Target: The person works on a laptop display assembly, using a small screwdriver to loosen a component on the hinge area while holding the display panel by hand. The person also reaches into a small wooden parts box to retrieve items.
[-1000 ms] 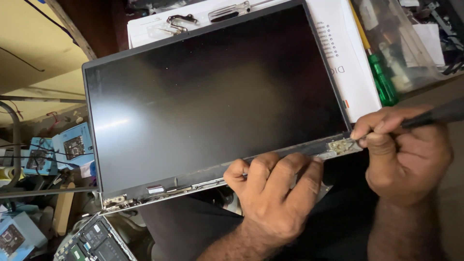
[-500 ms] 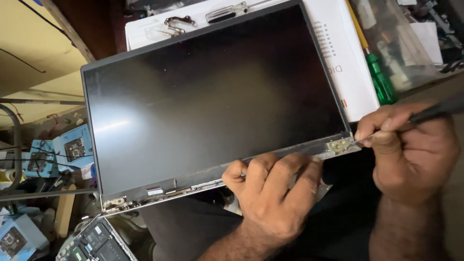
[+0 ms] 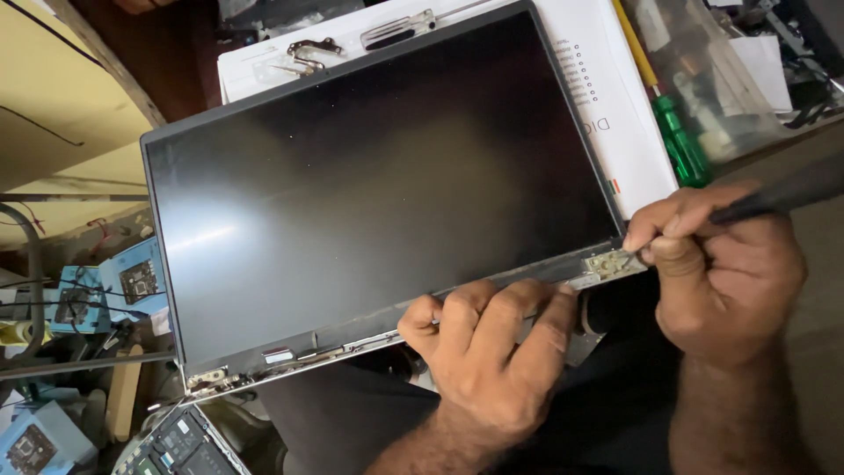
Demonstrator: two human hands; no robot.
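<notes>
A bare laptop screen panel (image 3: 378,185) with a dark glass face lies tilted across my lap, its metal hinges at the near edge. My left hand (image 3: 492,352) grips the panel's near edge around the middle, fingers curled over the rim. My right hand (image 3: 721,264) is closed on a dark-handled screwdriver (image 3: 774,198), its tip at the right hinge bracket (image 3: 611,262). The left hinge (image 3: 209,378) sits bare at the lower left corner.
A white box (image 3: 607,97) lies under the panel's far side, with small metal parts (image 3: 396,31) on it. A green-handled screwdriver (image 3: 677,141) rests at the right. Blue circuit modules (image 3: 132,281) and a keyboard part (image 3: 180,444) sit low on the left.
The view has shifted slightly; the panel and both hands keep the same grip. The right hand has crept a little downward at the right hinge.
</notes>
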